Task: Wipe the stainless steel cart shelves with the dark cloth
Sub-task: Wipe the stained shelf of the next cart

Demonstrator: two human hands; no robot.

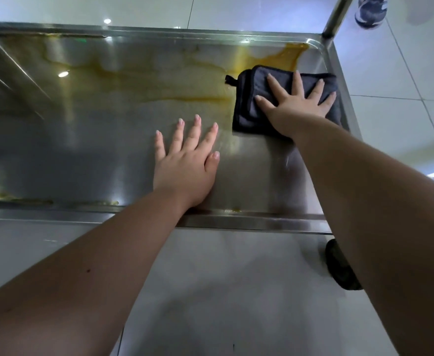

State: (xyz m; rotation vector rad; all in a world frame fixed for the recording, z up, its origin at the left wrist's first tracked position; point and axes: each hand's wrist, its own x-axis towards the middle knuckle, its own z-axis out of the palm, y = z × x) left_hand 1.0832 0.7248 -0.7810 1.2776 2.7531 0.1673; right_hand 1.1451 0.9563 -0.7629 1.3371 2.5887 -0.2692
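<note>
1. Dark cloth [246,104] lies folded at the shelf's [82,155] right end, under the right hand [296,101], fingers spread flat on it.
2. Left hand [185,160] rests open, palm down, on bare steel beside it.
3. Yellow residue [159,80] extends leftward along the shelf's long axis and into the far right corner.
4. Raised rims bound the shelf; open room lies leftward.

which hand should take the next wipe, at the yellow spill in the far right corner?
Right. The right hand lies flat on the dark cloth beside the yellow spill; the left hand rests bare on the shelf.
</note>
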